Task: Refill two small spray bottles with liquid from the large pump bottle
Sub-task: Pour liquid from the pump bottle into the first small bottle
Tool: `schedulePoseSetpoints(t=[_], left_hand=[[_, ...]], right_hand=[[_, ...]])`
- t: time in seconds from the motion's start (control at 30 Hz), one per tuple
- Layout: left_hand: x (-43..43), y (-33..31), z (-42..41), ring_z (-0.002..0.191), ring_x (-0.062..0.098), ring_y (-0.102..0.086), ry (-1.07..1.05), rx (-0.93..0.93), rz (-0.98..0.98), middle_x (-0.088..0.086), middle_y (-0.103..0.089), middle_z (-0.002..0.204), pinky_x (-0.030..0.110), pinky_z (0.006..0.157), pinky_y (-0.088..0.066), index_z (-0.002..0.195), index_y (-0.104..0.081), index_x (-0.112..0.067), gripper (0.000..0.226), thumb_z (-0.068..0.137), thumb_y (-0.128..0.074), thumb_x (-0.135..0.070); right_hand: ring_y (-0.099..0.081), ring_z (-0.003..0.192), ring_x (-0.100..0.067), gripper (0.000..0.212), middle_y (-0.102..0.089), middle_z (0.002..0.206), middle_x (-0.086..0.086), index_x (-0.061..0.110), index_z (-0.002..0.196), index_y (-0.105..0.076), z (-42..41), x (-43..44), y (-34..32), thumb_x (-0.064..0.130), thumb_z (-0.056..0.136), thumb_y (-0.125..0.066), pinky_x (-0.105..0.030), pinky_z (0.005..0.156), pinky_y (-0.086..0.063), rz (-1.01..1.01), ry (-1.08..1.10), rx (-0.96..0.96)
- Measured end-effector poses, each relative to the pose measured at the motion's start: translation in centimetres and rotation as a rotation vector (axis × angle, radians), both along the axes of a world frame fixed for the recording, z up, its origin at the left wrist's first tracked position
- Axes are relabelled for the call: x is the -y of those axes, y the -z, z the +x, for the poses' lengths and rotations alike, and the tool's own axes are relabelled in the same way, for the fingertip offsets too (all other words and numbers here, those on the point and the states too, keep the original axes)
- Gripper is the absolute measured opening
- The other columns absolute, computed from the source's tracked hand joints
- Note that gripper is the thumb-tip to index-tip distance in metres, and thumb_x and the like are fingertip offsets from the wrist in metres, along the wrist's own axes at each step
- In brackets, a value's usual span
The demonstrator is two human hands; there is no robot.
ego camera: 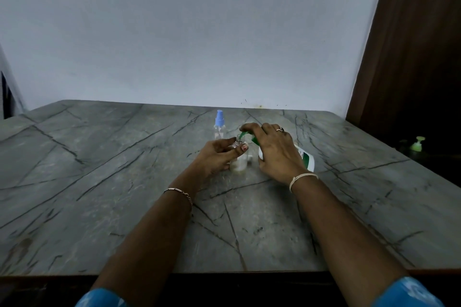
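Note:
My left hand (pixel 217 156) holds a small clear spray bottle (pixel 238 162) upright on the table, its neck uncapped. My right hand (pixel 275 151) grips the large white pump bottle (pixel 305 157), which is tilted to the left. Its green pump nozzle (pixel 242 135) points down at the small bottle's open neck, and my right fingers curl over the pump head. A second small clear spray bottle with a blue sprayer cap (pixel 219 124) stands upright just behind my left hand. A small white object (pixel 250 157), partly hidden, lies between the two hands.
The grey marble-patterned table (pixel 124 182) runs up to a pale wall. A dark wooden door (pixel 411 57) stands at the right. A small green pump bottle (pixel 417 144) sits in the dark area beyond the table's right edge.

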State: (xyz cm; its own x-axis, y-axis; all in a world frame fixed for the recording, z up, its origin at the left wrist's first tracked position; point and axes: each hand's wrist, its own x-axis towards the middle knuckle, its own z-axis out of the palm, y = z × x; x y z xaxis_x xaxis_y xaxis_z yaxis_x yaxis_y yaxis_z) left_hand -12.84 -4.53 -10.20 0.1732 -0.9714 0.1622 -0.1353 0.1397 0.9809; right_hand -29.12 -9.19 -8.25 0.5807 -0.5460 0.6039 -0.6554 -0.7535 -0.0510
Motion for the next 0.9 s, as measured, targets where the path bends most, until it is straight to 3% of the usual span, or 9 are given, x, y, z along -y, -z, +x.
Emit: schedulePoseSetpoints(t=[0.17,0.43,0.6,0.77,0.9], left_hand=[[0.26,0.02,0.05,0.084,0.011,-0.067,0.005,-0.037,0.006,-0.003,-0.071,0.089,0.032,0.084,-0.056,0.117,-0.06,-0.019,0.038,0.081,-0.071,-0.026],[-0.01,-0.16,0.06,0.101,0.021,-0.067,-0.002,-0.024,0.014,0.005,-0.071,0.104,0.044,0.094,-0.052,0.125,-0.059,-0.011,0.067,0.068,-0.076,-0.041],[0.13,-0.06,0.19,0.095,0.018,-0.067,0.007,-0.03,0.01,0.005,-0.071,0.102,0.038,0.09,-0.054,0.124,-0.058,-0.01,0.049,0.081,-0.071,-0.028],[0.17,-0.02,0.13,0.085,0.012,-0.067,0.0,-0.018,0.003,-0.002,-0.071,0.09,0.034,0.085,-0.054,0.123,-0.058,-0.012,0.047,0.081,-0.071,-0.027],[0.28,0.15,0.23,0.089,0.015,-0.068,-0.002,-0.022,0.006,0.003,-0.072,0.095,0.038,0.089,-0.054,0.12,-0.062,-0.011,0.046,0.08,-0.073,-0.029]], right_hand=[[-0.048,0.107,-0.026,0.077,-0.053,0.108,-0.005,0.038,0.141,-0.03,-0.43,0.06,0.1,0.016,0.077,-0.066,-0.04,0.09,-0.04,-0.037,0.021,-0.044],[-0.05,0.107,-0.026,0.074,-0.055,0.108,-0.002,0.037,0.132,-0.036,0.03,0.18,0.05,0.016,0.072,-0.072,-0.041,0.09,-0.041,-0.032,0.029,-0.015],[-0.051,0.107,-0.028,0.073,-0.055,0.109,-0.005,0.036,0.134,-0.036,0.16,0.22,0.11,0.016,0.073,-0.071,-0.042,0.089,-0.041,-0.051,0.036,-0.023],[-0.048,0.098,-0.027,0.09,-0.05,0.099,-0.008,0.046,0.148,-0.012,-0.57,-0.08,0.2,0.02,0.08,-0.064,-0.043,0.083,-0.043,-0.107,0.054,-0.106],[-0.048,0.106,-0.028,0.076,-0.051,0.107,-0.008,0.039,0.143,-0.029,-0.41,-0.09,-0.01,0.018,0.079,-0.065,-0.042,0.089,-0.04,-0.059,0.053,-0.091]])
